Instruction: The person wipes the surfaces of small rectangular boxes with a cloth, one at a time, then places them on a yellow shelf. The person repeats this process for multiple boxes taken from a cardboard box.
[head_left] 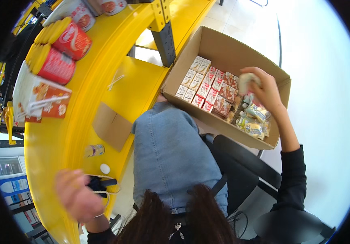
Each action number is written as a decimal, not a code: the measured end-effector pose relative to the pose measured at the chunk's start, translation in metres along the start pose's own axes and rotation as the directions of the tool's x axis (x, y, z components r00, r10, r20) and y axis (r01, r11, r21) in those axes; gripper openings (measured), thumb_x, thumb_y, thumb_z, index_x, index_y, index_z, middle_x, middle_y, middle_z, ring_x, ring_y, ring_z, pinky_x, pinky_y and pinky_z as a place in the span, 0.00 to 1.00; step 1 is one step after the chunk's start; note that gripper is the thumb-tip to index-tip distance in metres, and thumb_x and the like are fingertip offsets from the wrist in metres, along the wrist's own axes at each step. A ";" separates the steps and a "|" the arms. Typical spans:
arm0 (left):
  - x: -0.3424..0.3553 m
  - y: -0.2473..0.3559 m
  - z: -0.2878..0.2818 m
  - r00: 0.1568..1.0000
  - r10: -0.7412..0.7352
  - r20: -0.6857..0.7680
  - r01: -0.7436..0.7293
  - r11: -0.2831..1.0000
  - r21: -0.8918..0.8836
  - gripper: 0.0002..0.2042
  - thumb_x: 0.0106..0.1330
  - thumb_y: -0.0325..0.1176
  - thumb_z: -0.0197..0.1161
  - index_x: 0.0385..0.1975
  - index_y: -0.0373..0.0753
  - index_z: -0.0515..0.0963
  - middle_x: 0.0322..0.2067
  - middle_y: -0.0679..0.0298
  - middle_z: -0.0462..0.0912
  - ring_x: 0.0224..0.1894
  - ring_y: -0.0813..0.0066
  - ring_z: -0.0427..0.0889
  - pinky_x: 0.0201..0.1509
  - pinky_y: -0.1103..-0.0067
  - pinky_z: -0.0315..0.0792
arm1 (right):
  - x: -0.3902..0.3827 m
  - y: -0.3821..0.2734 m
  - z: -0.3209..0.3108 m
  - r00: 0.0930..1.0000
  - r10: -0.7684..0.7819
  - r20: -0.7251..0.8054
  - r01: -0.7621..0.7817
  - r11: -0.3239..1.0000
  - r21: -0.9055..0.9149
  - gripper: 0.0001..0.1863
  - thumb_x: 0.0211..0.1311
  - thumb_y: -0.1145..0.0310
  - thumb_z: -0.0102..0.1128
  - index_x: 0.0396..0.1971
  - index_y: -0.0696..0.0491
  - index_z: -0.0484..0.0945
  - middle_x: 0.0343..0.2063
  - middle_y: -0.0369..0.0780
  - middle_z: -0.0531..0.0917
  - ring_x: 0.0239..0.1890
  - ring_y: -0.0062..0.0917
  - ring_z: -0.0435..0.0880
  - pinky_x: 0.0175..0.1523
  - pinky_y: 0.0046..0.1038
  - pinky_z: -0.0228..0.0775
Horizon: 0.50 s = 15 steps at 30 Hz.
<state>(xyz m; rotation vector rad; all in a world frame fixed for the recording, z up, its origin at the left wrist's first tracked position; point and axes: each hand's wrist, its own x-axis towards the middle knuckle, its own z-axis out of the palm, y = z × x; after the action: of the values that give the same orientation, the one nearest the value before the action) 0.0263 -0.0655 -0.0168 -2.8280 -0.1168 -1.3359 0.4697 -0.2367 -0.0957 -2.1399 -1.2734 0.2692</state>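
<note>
My right hand [265, 90] is over the right part of an open cardboard box [240, 53], its fingers closed round a small pale item [247, 81] smeared by motion. Beneath it lie several small yellow and clear packets [257, 118]. Rows of white cartons [194, 80], red cartons [209, 90] and brown cartons [227, 90] fill the box's left and middle. My left hand [77, 196] is raised at the lower left, above the yellow shelf, near a black object with a pale cord [97, 183]. Blur hides whether its fingers hold anything.
On the yellow shelf [67, 134] stand red canisters with yellow lids [71, 39] and an orange-and-white carton [51, 99]. A cardboard piece [112, 126], small bottle [95, 150] and white round cap [105, 168] lie lower. A grey post [164, 44] rises by the box; a black chair [232, 162] is beneath me.
</note>
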 end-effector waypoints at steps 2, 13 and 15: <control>0.028 0.020 0.079 0.960 -0.143 0.240 0.168 0.982 -0.088 0.08 0.56 0.28 0.55 0.36 0.40 0.76 0.38 0.60 0.79 0.40 0.62 0.79 0.42 0.68 0.73 | -0.009 0.078 0.002 0.981 0.194 -0.012 -0.189 0.967 0.173 0.17 0.51 0.79 0.47 0.43 0.54 0.76 0.36 0.41 0.80 0.36 0.25 0.81 0.43 0.25 0.73; 0.044 0.008 0.365 0.597 -0.003 0.802 0.514 0.769 -0.380 0.16 0.57 0.30 0.59 0.46 0.38 0.74 0.43 0.57 0.77 0.48 0.59 0.75 0.52 0.69 0.69 | -0.062 0.287 0.212 0.456 0.722 0.519 -0.882 0.290 0.372 0.15 0.59 0.65 0.54 0.44 0.55 0.75 0.34 0.38 0.79 0.33 0.23 0.76 0.39 0.25 0.71; 0.031 0.004 0.411 0.543 0.035 0.839 0.563 0.726 -0.395 0.15 0.59 0.32 0.57 0.46 0.36 0.73 0.43 0.56 0.77 0.47 0.58 0.75 0.52 0.68 0.68 | -0.072 0.317 0.264 0.481 0.691 0.540 -0.854 0.232 0.465 0.15 0.58 0.65 0.55 0.42 0.56 0.76 0.32 0.37 0.79 0.32 0.22 0.75 0.38 0.24 0.69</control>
<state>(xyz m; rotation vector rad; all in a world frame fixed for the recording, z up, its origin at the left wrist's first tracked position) 0.3633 -0.0499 -0.2540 -3.9167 -0.1606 0.1941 0.5372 -0.2971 -0.5047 -1.8464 0.0779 1.2504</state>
